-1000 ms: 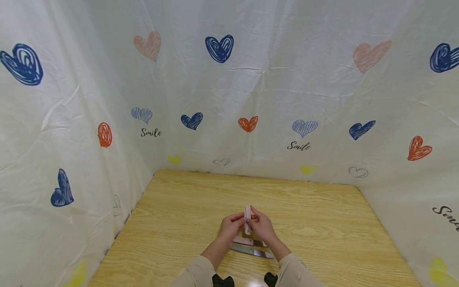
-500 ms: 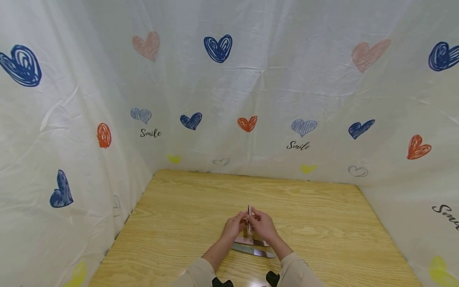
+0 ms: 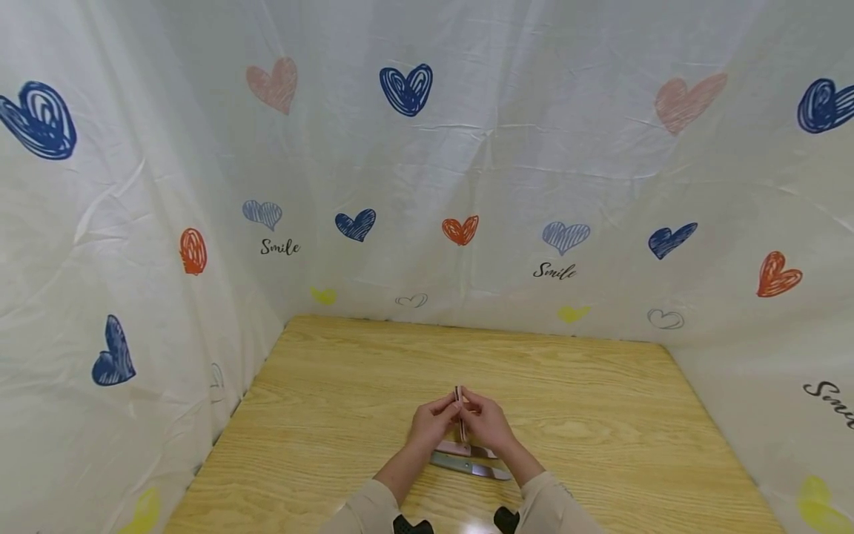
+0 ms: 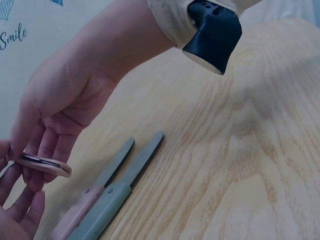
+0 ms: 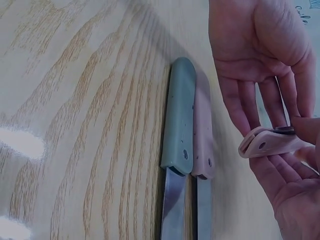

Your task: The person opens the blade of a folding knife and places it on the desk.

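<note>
A pink folding knife is held upright above the table between both hands, its blade mostly folded into the handle. My left hand pinches it from the left, and a dark sliver of blade shows by those fingers in the right wrist view. From the right, my right hand grips the same handle with thumb and fingers. Just below the hands, two unfolded knives lie side by side on the table: one with a pink handle, one with a green handle. Their blades point right in the head view.
The wooden table has a light yellow grain. White cloth printed with hearts and "Smile" hangs at the back and both sides. Black wrist devices sit at the sleeves.
The held pink knife has turned about its length, so its narrow slotted edge now faces up instead of its broad side. My left fingers shifted slightly off and back. The lying knives stay put.
</note>
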`<state>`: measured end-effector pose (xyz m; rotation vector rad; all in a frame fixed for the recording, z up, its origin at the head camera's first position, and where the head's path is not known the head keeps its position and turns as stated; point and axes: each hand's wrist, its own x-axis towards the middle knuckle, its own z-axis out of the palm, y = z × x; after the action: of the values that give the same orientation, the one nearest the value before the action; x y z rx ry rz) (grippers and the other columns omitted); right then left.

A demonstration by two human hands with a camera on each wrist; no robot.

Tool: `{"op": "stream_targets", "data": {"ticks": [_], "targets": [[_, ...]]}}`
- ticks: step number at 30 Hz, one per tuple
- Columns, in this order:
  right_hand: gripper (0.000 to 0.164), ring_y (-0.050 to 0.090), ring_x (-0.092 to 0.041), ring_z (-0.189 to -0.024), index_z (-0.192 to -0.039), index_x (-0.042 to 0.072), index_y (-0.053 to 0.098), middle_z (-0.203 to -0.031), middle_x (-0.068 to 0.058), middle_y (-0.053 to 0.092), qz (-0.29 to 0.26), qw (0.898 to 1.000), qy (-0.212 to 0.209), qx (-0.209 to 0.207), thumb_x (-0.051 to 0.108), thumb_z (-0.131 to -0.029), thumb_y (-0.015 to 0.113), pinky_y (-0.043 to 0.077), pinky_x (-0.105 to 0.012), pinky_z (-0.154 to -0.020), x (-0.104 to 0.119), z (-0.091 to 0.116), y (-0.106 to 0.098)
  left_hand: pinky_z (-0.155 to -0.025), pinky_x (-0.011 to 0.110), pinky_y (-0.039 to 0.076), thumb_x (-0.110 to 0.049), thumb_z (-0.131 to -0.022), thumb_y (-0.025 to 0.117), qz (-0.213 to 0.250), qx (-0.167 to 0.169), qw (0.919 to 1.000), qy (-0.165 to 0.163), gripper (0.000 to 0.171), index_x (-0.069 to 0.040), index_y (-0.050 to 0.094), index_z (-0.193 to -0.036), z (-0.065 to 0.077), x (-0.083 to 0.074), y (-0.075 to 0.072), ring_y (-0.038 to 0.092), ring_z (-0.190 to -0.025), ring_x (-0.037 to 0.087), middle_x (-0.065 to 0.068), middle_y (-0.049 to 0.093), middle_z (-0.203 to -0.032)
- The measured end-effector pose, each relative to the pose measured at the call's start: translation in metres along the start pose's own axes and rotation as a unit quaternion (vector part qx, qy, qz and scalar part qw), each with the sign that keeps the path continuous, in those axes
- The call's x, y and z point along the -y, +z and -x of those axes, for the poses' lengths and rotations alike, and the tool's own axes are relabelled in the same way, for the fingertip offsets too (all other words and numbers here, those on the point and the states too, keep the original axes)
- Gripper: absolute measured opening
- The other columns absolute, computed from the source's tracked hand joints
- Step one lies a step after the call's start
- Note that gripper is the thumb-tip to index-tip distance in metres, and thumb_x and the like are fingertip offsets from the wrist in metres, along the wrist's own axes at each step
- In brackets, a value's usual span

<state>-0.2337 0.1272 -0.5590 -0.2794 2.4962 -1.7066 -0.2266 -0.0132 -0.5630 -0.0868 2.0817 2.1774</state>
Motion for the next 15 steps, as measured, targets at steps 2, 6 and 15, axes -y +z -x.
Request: {"op": "stream_targets", "data": {"ticks": [2, 6, 15], "targets": [[0.049, 0.069, -0.031, -0.096, -0.139, -0.006, 0.045, -0.112, -0.028, 0.067, 0.001, 1.0, -0.009, 0.01, 0.013, -0.096, 0.059, 0.059, -0.024, -0.071, 0.0009, 0.0007, -0.0002, -0.081, 0.039, 0.06, -0.021, -0.092, 0.066, 0.003, -0.008, 1.0, -0.004, 0.041, -0.001, 0.06, -0.128, -0.0009, 0.0001, -0.0014, 0.065, -0.085, 0.009, 0.021, 0.065, -0.122], [0.044, 0.068, -0.03, -0.095, -0.138, -0.004, 0.048, -0.113, -0.026, 0.067, 0.007, 0.999, -0.029, 0.039, 0.012, -0.098, 0.056, 0.055, -0.018, -0.069, 0.0025, 0.002, -0.0009, -0.081, 0.038, 0.061, -0.022, -0.088, 0.071, 0.006, -0.028, 0.9995, -0.016, 0.046, 0.0, 0.061, -0.128, -0.0029, -0.0003, -0.0036, 0.066, -0.083, 0.008, 0.019, 0.071, -0.111], [0.033, 0.069, -0.032, -0.098, -0.126, -0.005, 0.06, -0.112, -0.023, 0.069, -0.019, 0.997, -0.039, 0.059, 0.012, -0.099, 0.054, 0.059, -0.024, -0.076, 0.0035, 0.0035, -0.0004, -0.068, 0.029, 0.061, -0.018, -0.082, 0.078, -0.001, -0.059, 0.9982, -0.013, 0.046, 0.001, 0.065, -0.121, -0.0051, 0.001, -0.0059, 0.066, -0.071, 0.008, 0.011, 0.073, -0.089]]}}
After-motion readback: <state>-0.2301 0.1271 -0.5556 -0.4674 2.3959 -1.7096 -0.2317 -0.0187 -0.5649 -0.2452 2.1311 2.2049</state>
